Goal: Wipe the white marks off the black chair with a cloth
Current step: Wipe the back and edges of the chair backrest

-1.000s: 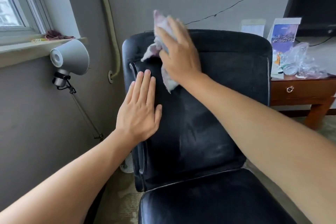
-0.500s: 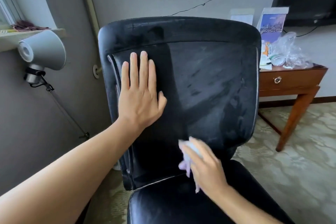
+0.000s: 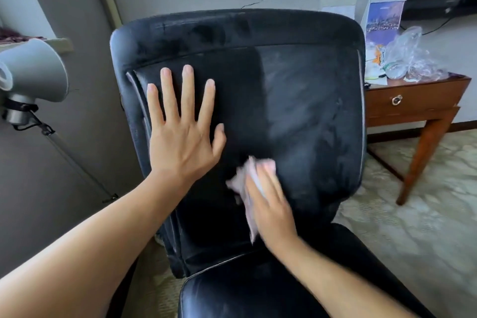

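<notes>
Looking down from the head camera: the left hand [image 3: 182, 134] lies flat with fingers spread and straight on the black chair [image 3: 296, 100] backrest, likely bracing it against the wiping pressure. The right hand [image 3: 271, 210], motion-blurred, presses a pale cloth [image 3: 241, 183] against the lower backrest; whether its fingers curl round the cloth I cannot tell. White marks [image 3: 304, 121] haze the backrest's right side. No writing is legible on the brochure [image 3: 383, 17] beside the chair.
</notes>
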`<state>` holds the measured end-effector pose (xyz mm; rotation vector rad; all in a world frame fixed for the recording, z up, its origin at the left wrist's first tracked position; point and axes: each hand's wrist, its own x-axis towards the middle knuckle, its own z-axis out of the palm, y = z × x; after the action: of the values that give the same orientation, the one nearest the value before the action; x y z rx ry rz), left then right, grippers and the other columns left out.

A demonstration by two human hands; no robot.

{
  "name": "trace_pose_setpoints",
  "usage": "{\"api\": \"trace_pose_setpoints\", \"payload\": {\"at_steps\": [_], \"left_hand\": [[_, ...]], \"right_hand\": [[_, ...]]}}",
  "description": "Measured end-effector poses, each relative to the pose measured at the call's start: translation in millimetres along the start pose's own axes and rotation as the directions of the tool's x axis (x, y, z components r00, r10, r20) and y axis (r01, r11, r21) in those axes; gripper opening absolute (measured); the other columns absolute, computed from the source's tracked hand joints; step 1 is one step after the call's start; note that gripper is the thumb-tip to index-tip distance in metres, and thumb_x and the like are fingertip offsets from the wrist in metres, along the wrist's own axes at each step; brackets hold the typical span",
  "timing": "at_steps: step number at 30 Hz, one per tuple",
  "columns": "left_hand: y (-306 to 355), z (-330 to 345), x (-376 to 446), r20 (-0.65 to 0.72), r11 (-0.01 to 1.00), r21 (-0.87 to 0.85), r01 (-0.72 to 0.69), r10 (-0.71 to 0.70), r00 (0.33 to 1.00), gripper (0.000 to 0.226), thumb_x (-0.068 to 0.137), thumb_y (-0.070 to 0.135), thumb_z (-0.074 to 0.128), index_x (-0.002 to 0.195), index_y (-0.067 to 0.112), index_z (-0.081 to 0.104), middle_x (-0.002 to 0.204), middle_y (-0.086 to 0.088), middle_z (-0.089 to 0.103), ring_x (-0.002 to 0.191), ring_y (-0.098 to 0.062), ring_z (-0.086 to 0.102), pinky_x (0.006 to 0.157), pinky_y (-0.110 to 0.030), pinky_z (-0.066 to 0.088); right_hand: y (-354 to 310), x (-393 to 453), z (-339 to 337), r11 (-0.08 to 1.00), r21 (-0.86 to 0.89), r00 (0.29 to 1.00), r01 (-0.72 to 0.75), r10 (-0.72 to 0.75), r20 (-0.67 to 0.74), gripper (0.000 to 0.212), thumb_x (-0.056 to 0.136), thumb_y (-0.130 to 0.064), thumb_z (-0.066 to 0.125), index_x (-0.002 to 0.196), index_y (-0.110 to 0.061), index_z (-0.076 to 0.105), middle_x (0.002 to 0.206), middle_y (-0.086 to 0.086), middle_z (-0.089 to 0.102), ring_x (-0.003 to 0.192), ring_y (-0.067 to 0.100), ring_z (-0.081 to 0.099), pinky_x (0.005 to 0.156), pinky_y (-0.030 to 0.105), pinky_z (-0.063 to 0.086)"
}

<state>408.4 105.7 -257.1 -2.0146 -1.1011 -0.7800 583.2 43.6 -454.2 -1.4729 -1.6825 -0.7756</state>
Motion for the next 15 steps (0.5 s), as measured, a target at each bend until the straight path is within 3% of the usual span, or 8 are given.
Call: {"api": "trace_pose_setpoints", "payload": {"at_steps": [2, 4, 6, 7, 9, 11, 13, 15], "left_hand": [[3.8, -4.1, -0.6, 0.01, 1.0, 0.014, 0.006, -0.006, 1.0, 0.078, 0.103, 0.051, 0.035, 0.167, 0.015, 0.009, 0.172, -0.025, 0.0, 0.155, -0.057, 0.001, 0.123, -0.07, 0.002], [10.5, -9.2, -0.7, 0.026, 0.999, 0.038, 0.0, -0.001, 1.0, 0.079, 0.103, 0.05, 0.036, 0.167, 0.012, 0.009, 0.171, -0.028, 0.001, 0.153, -0.061, 0.002, 0.121, -0.074, 0.005], [19.0, -18.0, 2.4, 0.06, 0.999, 0.045, 0.024, -0.026, 0.998, 0.081, 0.1, 0.047, 0.036, 0.165, 0.008, 0.009, 0.169, -0.033, 0.001, 0.151, -0.064, 0.002, 0.118, -0.077, 0.007], [23.7, -19.0, 5.8, 0.071, 0.998, 0.045, 0.041, -0.044, 0.997, 0.082, 0.098, 0.047, 0.036, 0.165, 0.007, 0.009, 0.168, -0.034, 0.001, 0.15, -0.065, 0.001, 0.117, -0.079, 0.008], [30.7, -16.7, 10.1, 0.097, 0.996, 0.062, 0.057, -0.062, 0.993, 0.086, 0.096, 0.05, 0.035, 0.165, 0.009, 0.007, 0.169, -0.032, -0.004, 0.15, -0.066, -0.003, 0.115, -0.082, 0.006], [34.3, -12.7, 11.8, 0.118, 0.996, 0.085, 0.018, -0.028, 0.993, 0.085, 0.098, 0.057, 0.031, 0.168, 0.019, 0.001, 0.171, -0.026, -0.012, 0.15, -0.064, -0.008, 0.114, -0.084, 0.004], [33.7, -6.5, 10.5, 0.095, 0.997, 0.08, 0.001, -0.009, 0.995, 0.083, 0.099, 0.062, 0.029, 0.168, 0.025, 0.001, 0.172, -0.021, -0.014, 0.151, -0.062, -0.009, 0.113, -0.085, 0.002], [31.1, -2.5, 8.6, 0.063, 0.998, 0.057, 0.013, -0.016, 0.998, 0.082, 0.1, 0.061, 0.03, 0.168, 0.025, 0.004, 0.173, -0.02, -0.01, 0.152, -0.062, -0.006, 0.113, -0.085, 0.002]], "right_hand": [[8.2, -108.3, 6.4, 0.996, -0.076, 0.97, 0.055, -0.035, 0.24, 0.065, 0.09, -0.011, 0.076, 0.15, -0.019, 0.052, 0.166, -0.015, 0.027, 0.148, 0.013, 0.038, 0.115, 0.028, 0.042], [17.0, -126.3, -6.9, 0.989, 0.055, 0.931, -0.139, 0.111, 0.349, 0.064, 0.065, -0.023, 0.09, 0.125, -0.029, 0.069, 0.141, -0.027, 0.044, 0.121, 0.011, 0.063, 0.09, 0.02, 0.055], [17.5, -80.1, -37.8, 0.98, 0.107, 0.954, -0.17, 0.136, 0.266, 0.034, 0.062, -0.03, 0.077, 0.095, -0.033, 0.072, 0.108, -0.018, 0.056, 0.083, 0.015, 0.071, 0.058, 0.025, 0.055], [17.4, -44.2, -61.6, 0.983, 0.138, 0.981, -0.122, 0.099, 0.165, 0.025, 0.066, -0.023, 0.069, 0.089, -0.031, 0.073, 0.098, -0.016, 0.061, 0.074, 0.017, 0.07, 0.053, 0.026, 0.054], [18.8, 41.2, -114.3, 0.975, 0.22, 0.991, -0.029, 0.058, -0.124, 0.03, 0.077, -0.005, 0.06, 0.095, -0.02, 0.08, 0.1, -0.009, 0.073, 0.082, 0.02, 0.073, 0.063, 0.03, 0.058], [31.0, 136.5, -154.2, 0.983, 0.175, 0.906, 0.055, 0.025, -0.423, 0.033, 0.084, -0.001, 0.061, 0.108, -0.014, 0.08, 0.112, 0.001, 0.075, 0.099, 0.023, 0.073, 0.077, 0.032, 0.06], [43.9, 219.9, -164.2, 0.997, 0.072, 0.862, 0.013, 0.025, -0.506, 0.036, 0.089, -0.008, 0.058, 0.119, -0.014, 0.076, 0.121, 0.003, 0.072, 0.107, 0.025, 0.07, 0.077, 0.034, 0.058], [51.8, 270.3, -142.5, 0.999, 0.019, 0.926, -0.031, 0.036, -0.375, 0.044, 0.092, -0.01, 0.054, 0.133, -0.017, 0.068, 0.132, 0.003, 0.065, 0.117, 0.027, 0.063, 0.082, 0.039, 0.059]]}}
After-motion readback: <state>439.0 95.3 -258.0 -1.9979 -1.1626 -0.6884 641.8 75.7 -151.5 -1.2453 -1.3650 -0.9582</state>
